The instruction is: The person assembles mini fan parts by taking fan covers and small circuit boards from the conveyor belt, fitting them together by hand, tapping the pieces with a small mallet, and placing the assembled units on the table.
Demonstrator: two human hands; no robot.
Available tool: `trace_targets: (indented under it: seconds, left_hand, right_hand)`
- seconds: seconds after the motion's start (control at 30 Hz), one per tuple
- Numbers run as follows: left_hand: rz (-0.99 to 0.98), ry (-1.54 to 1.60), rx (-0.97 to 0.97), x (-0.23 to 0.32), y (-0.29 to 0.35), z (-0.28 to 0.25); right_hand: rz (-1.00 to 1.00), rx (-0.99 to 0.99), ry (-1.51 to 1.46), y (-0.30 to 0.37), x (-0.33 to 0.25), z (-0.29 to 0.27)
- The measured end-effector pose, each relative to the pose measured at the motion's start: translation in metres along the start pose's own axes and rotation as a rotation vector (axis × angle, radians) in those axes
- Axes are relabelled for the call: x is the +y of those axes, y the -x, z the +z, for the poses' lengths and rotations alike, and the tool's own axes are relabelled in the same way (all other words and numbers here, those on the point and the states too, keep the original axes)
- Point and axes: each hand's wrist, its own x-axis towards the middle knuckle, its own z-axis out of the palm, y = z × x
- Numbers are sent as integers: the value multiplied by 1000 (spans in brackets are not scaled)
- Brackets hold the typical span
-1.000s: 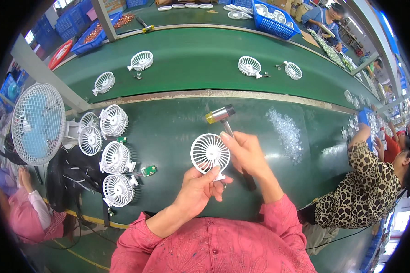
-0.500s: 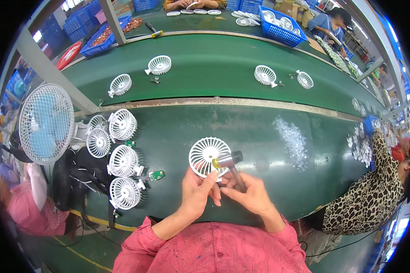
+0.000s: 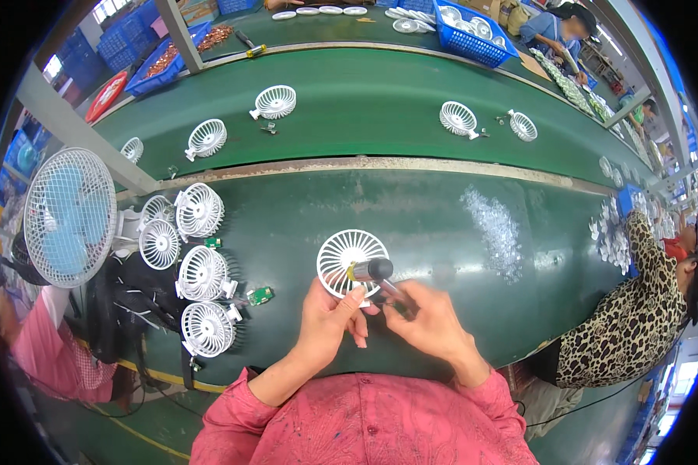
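Note:
My left hand [image 3: 327,319] grips a round white fan housing [image 3: 335,256] by its lower edge, thumb on the front, slatted side up. My right hand [image 3: 433,324] is closed around the handle of a small mallet [image 3: 378,269] with a dark head and a yellow face. The yellow face lies over the hub of the housing; whether it touches cannot be made out. Left of my hands stand several more white fan housings [image 3: 202,273], and a small green circuit board [image 3: 260,295] on wires lies beside them.
Small clear pieces [image 3: 492,232] lie scattered on the green table [image 3: 411,209] to the right. Beyond a raised edge, the green belt [image 3: 357,101] carries more housings. A desk fan [image 3: 70,217] stands at left. A person in leopard print [image 3: 609,333] sits at right.
The mallet head has tilted, its dark end now facing up more, and its handle shows shorter. Both hands keep their hold. Another housing has come into view at the belt's left.

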Motion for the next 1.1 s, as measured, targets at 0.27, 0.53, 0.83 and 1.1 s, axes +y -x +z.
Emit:
trace_targets:
  seconds: [0.27, 0.53, 0.83, 1.1]
  left_hand:
    - [-211, 286, 16, 4, -4, -5]
    - [-418, 161, -76, 29, -13, -3]
    - [736, -1661, 353, 133, -144, -87]
    - [566, -2088, 504, 134, -186, -134]
  right_hand:
    - [-228, 19, 28, 4, -11, 1]
    - [-380, 44, 322, -6, 1, 15]
    - [264, 187, -744, -27, 6, -17]
    - [491, 94, -497, -57, 40, -3]
